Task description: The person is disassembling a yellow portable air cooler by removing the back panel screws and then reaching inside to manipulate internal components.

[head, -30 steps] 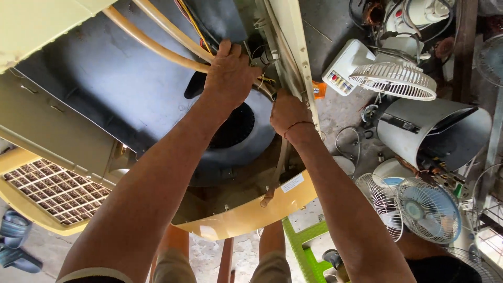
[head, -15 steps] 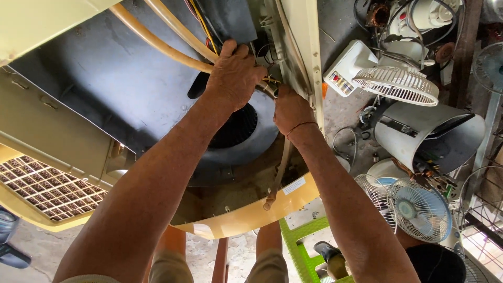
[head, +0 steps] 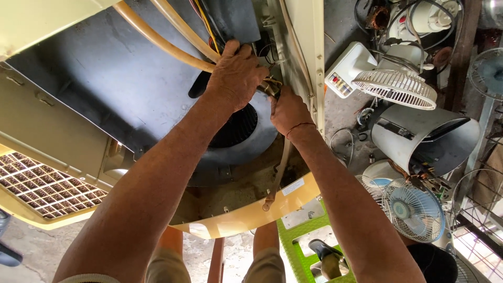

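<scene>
Both hands — left hand [head: 238,73], right hand [head: 287,111] — seemingly grip a brass fitting [head: 271,87]

small white rect. label [head: 292,187] on yellow casing rim, btm centre, tilted

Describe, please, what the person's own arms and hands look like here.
Both arms are bare from the hands up to short, light-coloured sleeve hems at the bottom edge. The left hand wears nothing: no glove, ring or watch shows. The right hand is also ungloved, with a thin red thread tied round its wrist.
</scene>
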